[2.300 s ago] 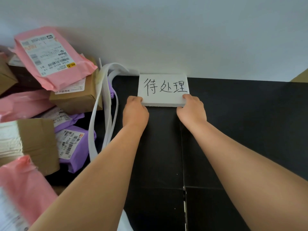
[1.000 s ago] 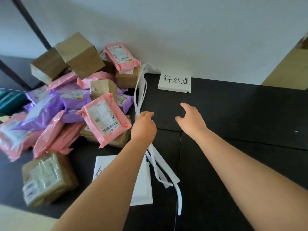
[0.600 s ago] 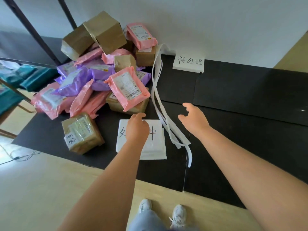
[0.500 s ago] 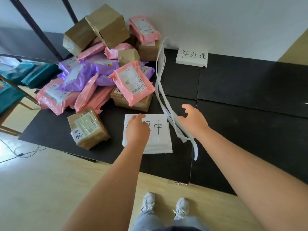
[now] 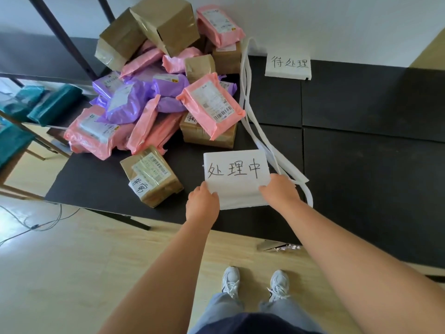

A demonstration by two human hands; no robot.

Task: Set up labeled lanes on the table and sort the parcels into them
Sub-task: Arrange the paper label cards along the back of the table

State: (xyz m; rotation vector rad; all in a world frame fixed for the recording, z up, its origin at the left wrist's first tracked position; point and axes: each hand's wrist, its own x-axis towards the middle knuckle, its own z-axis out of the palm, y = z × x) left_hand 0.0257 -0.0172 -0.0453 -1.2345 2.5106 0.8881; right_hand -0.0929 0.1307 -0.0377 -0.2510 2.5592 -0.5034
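Front card (image 5: 237,179): "处理中", handwritten in black; near front edge of tabletop (image 5: 361,165).
Back card (image 5: 288,67): "待处理", handwritten in black; at back edge.
Brown box (image 5: 154,174): slip (image 5: 138,188) reading "异常"; barcode print illegible.
Pink mailer (image 5: 212,104): shipping label, digits unreadable.

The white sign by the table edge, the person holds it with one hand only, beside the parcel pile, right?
No, with both hands. The head view shows the left hand gripping the near left corner of the white sign and the right hand its near right corner, beside the parcel pile.
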